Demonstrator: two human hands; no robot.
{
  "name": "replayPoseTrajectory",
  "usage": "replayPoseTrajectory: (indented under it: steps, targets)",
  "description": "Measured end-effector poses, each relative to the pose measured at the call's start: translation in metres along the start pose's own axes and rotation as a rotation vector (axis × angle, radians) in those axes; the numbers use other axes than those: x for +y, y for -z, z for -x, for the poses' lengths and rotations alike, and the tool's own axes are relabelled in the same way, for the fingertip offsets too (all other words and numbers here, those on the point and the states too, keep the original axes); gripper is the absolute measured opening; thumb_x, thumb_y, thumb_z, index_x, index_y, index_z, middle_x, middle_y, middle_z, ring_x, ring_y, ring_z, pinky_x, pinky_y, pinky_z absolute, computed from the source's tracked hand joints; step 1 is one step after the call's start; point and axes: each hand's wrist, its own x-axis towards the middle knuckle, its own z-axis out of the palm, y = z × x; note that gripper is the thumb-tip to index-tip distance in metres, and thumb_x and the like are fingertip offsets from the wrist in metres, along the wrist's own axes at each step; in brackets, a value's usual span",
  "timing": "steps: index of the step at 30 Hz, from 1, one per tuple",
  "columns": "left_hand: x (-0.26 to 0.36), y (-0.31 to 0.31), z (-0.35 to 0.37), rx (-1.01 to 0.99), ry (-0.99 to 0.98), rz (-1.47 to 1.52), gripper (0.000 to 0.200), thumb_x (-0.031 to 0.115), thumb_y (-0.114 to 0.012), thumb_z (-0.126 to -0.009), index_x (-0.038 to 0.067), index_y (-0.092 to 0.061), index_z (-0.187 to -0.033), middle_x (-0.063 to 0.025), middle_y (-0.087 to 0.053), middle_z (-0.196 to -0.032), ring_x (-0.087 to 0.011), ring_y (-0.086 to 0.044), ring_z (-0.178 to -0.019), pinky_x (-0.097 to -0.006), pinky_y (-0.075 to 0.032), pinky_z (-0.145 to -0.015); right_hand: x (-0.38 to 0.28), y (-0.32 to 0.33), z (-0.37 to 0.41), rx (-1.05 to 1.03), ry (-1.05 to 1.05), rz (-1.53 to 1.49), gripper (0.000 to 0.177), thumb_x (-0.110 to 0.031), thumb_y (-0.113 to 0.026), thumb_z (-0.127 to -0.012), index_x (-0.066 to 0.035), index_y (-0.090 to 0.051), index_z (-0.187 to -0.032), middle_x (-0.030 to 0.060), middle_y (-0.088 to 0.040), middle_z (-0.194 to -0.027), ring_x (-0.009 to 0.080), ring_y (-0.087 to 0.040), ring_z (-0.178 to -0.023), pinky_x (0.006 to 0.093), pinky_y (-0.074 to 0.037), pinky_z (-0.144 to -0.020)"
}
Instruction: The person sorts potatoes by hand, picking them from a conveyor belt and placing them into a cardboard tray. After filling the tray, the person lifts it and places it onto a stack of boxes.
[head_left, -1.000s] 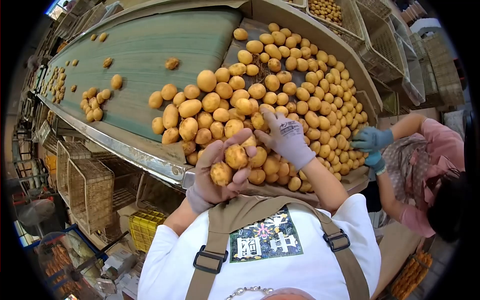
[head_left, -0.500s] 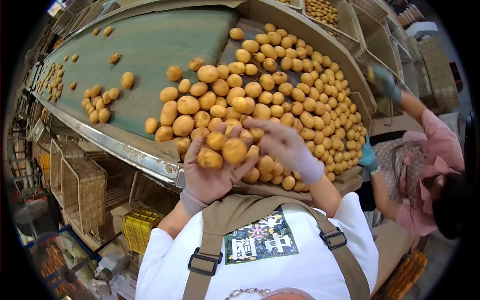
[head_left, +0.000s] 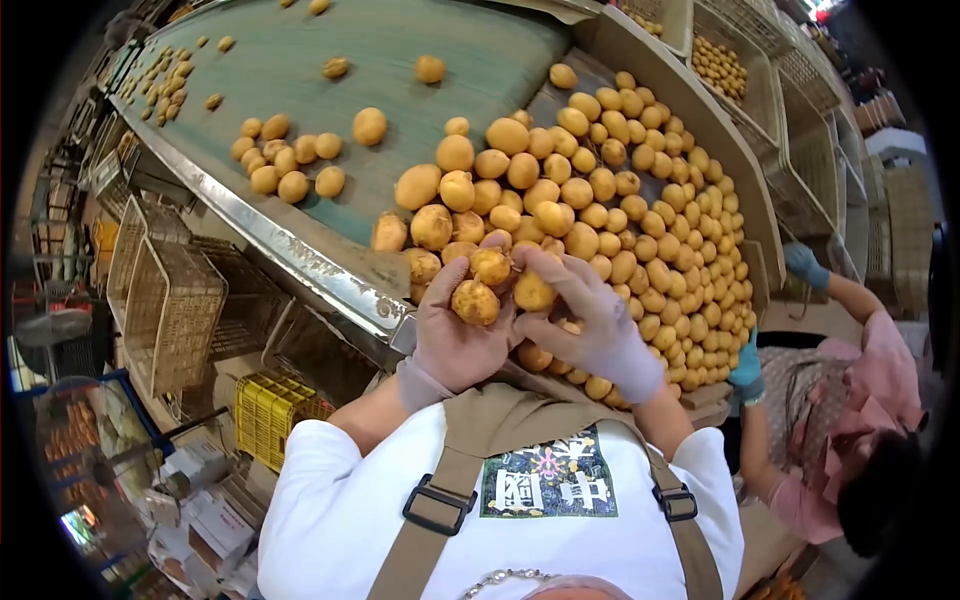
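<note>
My gloved left hand [head_left: 462,342] cups two small yellow potatoes, a rough-skinned potato [head_left: 475,302] in the palm and a second potato [head_left: 490,265] by the fingers. Beside it, my gloved right hand [head_left: 595,325] has its fingers curled round another potato [head_left: 534,291]. Both hands are close together above the near edge of a large potato pile [head_left: 590,215]. Some potatoes under the right hand are partly hidden.
A green conveyor belt [head_left: 400,80] with scattered potatoes runs off to the upper left, bordered by a metal rail [head_left: 290,270]. Crates [head_left: 175,310] stand at left, near a yellow crate [head_left: 270,415]. To the right a co-worker in pink [head_left: 850,420] reaches with blue gloves.
My right hand has closed on a potato, and fewer potatoes lie in my left. The view has shifted, and potatoes on the belt appear farther right. The co-worker's far hand has lowered.
</note>
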Motion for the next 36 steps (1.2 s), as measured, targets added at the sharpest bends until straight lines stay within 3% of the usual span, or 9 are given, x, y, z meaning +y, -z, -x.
replayPoseTrajectory:
  steps: [6, 10, 12, 14, 17, 20, 23, 30, 36]
  targets:
    - [0.015, -0.011, 0.013, -0.070, 0.091, 0.473, 0.046, 0.036, -0.041, -0.107, 0.014, -0.049, -0.147, -0.0094, -0.051, -0.150, -0.0292, -0.048, -0.139, -0.0554, -0.047, -0.108, 0.002, -0.009, -0.019, -0.014, 0.115, -0.107, 0.060, -0.009, -0.078, -0.082, -0.001, -0.056, -0.137, 0.0216, -0.063, -0.128, 0.0350, -0.067, -0.106, 0.0363, -0.056, -0.086]
    - [0.018, -0.003, 0.030, -0.177, 0.140, 0.608, 0.046, 0.038, -0.044, -0.106, 0.014, -0.052, -0.145, -0.0093, -0.051, -0.150, -0.0314, -0.048, -0.138, -0.0574, -0.045, -0.109, -0.011, -0.007, -0.020, -0.073, 0.280, 0.032, 0.057, -0.004, -0.077, -0.080, 0.001, -0.059, -0.134, 0.0197, -0.063, -0.132, 0.0280, -0.070, -0.106, 0.0355, -0.057, -0.081]
    - [0.036, 0.002, 0.043, -0.302, 0.161, 0.690, 0.050, 0.039, -0.052, -0.102, 0.021, -0.051, -0.148, -0.0066, -0.047, -0.152, -0.0309, -0.040, -0.144, -0.0535, -0.040, -0.113, -0.005, -0.006, -0.013, 0.075, -0.087, -0.145, 0.050, -0.006, -0.076, -0.084, 0.002, -0.061, -0.131, 0.0175, -0.066, -0.129, 0.0241, -0.071, -0.100, 0.0318, -0.055, -0.085]
    - [0.061, 0.013, 0.056, -0.316, -0.065, 0.595, 0.047, 0.037, -0.054, -0.101, 0.020, -0.054, -0.145, -0.0063, -0.050, -0.149, -0.0318, -0.041, -0.143, -0.0547, -0.038, -0.115, 0.027, -0.003, -0.009, 0.002, 0.042, 0.018, 0.042, -0.007, -0.073, -0.088, 0.001, -0.064, -0.129, 0.0161, -0.069, -0.124, 0.0226, -0.070, -0.098, 0.0292, -0.055, -0.082]
    - [0.095, 0.037, 0.077, -0.231, -0.382, 0.433, 0.047, 0.038, -0.051, -0.101, 0.015, -0.057, -0.142, -0.0089, -0.058, -0.140, -0.0343, -0.044, -0.140, -0.0567, -0.034, -0.118, 0.066, -0.008, -0.007, -0.008, -0.154, -0.002, 0.036, -0.008, -0.069, -0.090, -0.002, -0.067, -0.125, 0.0146, -0.071, -0.120, 0.0216, -0.071, -0.093, 0.0323, -0.055, -0.080]
    - [0.103, 0.052, 0.084, -0.190, -0.511, 0.373, 0.049, 0.042, -0.047, -0.102, 0.012, -0.059, -0.139, -0.0105, -0.063, -0.136, -0.0350, -0.050, -0.136, -0.0583, -0.031, -0.120, 0.053, 0.000, -0.025, 0.044, 0.216, 0.522, 0.031, -0.009, -0.068, -0.090, -0.005, -0.069, -0.121, 0.0129, -0.072, -0.119, 0.0246, -0.071, -0.093, 0.0366, -0.054, -0.082]
    - [0.087, 0.042, 0.080, -0.182, -0.436, 0.434, 0.048, 0.042, -0.049, -0.101, 0.013, -0.060, -0.138, -0.0083, -0.065, -0.132, -0.0322, -0.051, -0.133, -0.0555, -0.034, -0.118, 0.018, -0.034, -0.054, -0.060, 0.458, 0.441, 0.031, -0.012, -0.069, -0.084, -0.012, -0.067, -0.115, 0.0105, -0.069, -0.105, 0.0266, -0.068, -0.083, 0.0373, -0.052, -0.074]
    - [0.047, 0.022, 0.070, -0.165, -0.128, 0.494, 0.048, 0.042, -0.050, -0.101, 0.017, -0.059, -0.141, -0.0061, -0.066, -0.127, -0.0312, -0.053, -0.129, -0.0522, -0.039, -0.113, 0.003, -0.081, -0.106, -0.120, 0.174, 0.583, 0.040, -0.024, -0.068, -0.085, -0.013, -0.064, -0.123, 0.0151, -0.061, -0.101, 0.0345, -0.068, -0.082, 0.0458, -0.056, -0.067]
    - [0.046, 0.010, 0.061, -0.230, 0.033, 0.490, 0.052, 0.047, -0.048, -0.102, 0.022, -0.053, -0.148, -0.0125, -0.038, -0.161, -0.0328, -0.049, -0.136, -0.0532, -0.036, -0.116, 0.026, -0.062, -0.111, -0.158, 0.222, 0.365, 0.039, -0.022, -0.073, -0.078, -0.010, -0.061, -0.114, 0.0167, -0.063, -0.109, 0.0355, -0.066, -0.098, 0.0437, -0.055, -0.081]
